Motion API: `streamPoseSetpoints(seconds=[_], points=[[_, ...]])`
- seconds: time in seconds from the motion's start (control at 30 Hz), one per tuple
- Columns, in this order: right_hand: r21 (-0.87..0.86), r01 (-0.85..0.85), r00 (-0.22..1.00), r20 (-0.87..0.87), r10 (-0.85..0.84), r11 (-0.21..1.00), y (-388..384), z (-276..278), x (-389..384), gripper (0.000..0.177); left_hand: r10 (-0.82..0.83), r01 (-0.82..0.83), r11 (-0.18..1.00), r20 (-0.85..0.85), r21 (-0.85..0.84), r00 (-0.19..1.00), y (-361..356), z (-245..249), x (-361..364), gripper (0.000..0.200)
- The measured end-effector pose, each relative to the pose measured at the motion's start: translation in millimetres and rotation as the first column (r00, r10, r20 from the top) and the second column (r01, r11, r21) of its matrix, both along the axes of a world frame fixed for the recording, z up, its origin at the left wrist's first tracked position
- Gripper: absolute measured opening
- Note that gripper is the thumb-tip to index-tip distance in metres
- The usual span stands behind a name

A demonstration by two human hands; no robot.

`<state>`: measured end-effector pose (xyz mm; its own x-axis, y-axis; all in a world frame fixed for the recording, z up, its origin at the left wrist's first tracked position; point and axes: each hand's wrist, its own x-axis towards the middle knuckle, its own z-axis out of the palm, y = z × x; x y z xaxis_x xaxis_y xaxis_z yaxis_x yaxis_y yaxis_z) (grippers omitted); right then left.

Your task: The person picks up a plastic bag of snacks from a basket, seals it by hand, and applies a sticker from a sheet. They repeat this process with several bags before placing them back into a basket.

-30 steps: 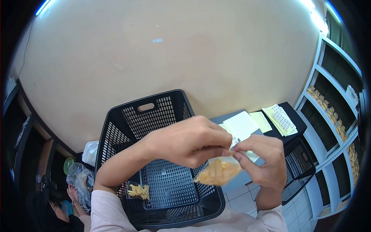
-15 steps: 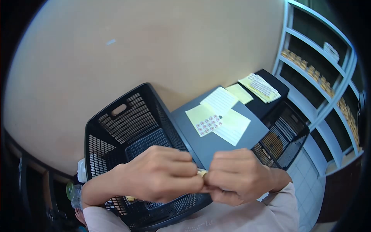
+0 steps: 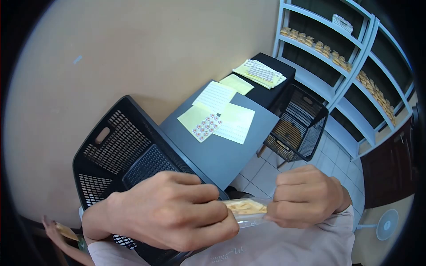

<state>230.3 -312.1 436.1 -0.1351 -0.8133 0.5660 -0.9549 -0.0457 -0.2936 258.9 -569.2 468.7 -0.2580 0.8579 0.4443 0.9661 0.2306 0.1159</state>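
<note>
A clear plastic bag with pale yellow pieces [image 3: 246, 206] is stretched level between my two hands, close in front of my shirt. My left hand [image 3: 173, 210] grips one end in curled fingers, and my right hand [image 3: 308, 197] pinches the other end. Under and behind my left forearm stands a large black mesh basket [image 3: 104, 150]; my left hand covers part of it. Beyond the hands, a sheet of round red-and-white stickers [image 3: 207, 127] lies with lined papers [image 3: 216, 96] on a grey table [image 3: 208, 157].
At lower left, another person's hand [image 3: 53, 231] holds a yellowish item. A second black basket [image 3: 306, 126] stands right of the table. Papers [image 3: 262, 73] are stacked on a black surface behind. Shelves [image 3: 319, 77] with rows of filled bags and a fan [image 3: 387, 224] are at right.
My hands have drawn apart, so the bag between them shows. The view has turned right, bringing in the fan and more shelving. Another person's hand with an item has risen at lower left.
</note>
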Motion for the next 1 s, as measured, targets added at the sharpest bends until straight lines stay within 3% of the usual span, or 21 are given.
streamPoseSetpoints(seconds=[0.17,0.27,0.47,0.53,0.63,0.73,0.83,0.93,1.0], points=[[0.025,0.132,0.991,0.015,-0.132,0.991,25.8,2.3,4.4,0.018,-0.076,0.074,0.996,0.038,0.052,0.996,10.7,-9.1,-19.4,0.014],[0.015,0.164,0.986,0.017,-0.164,0.986,41.2,-1.6,-1.0,0.019,-0.062,0.062,0.998,0.069,-0.003,0.996,17.0,-6.5,-26.3,0.014],[-0.089,0.15,0.989,0.012,-0.149,0.985,70.7,-19.0,-50.2,0.019,0.078,-0.055,0.985,0.14,-0.162,0.987,49.9,6.5,-58.3,0.013],[-0.115,0.154,0.988,0.01,-0.154,0.981,85.1,-24.6,-73.7,0.018,0.214,-0.151,0.951,0.221,-0.27,0.951,69.3,10.5,-77.7,0.014],[-0.124,0.158,0.987,0.018,-0.157,0.98,113.5,-28.7,-117.6,0.018,0.263,-0.179,0.923,0.218,-0.341,0.94,109.7,23.1,-115.3,0.015],[-0.302,0.247,0.968,0.036,-0.248,0.921,145.4,-33.7,-165.2,0.019,0.299,-0.245,0.915,0.132,-0.32,0.945,161.1,21.5,-161.9,0.013],[-0.274,0.371,0.929,0.112,-0.354,0.887,191.3,-34.9,-205.8,0.021,0.299,-0.271,0.892,0.023,-0.361,0.954,208.2,25.2,-225.0,0.011],[-0.261,0.408,0.912,0.17,-0.374,0.875,244.5,-47.4,-237.8,0.018,0.098,-0.039,0.922,0.135,-0.385,0.986,252.8,18.5,-282.1,0.012],[-0.246,0.495,0.865,0.224,-0.448,0.833,279.2,-48.3,-251.7,0.015,0.04,0.048,0.958,0.298,-0.284,0.954,284.5,7.1,-311.4,0.014]])
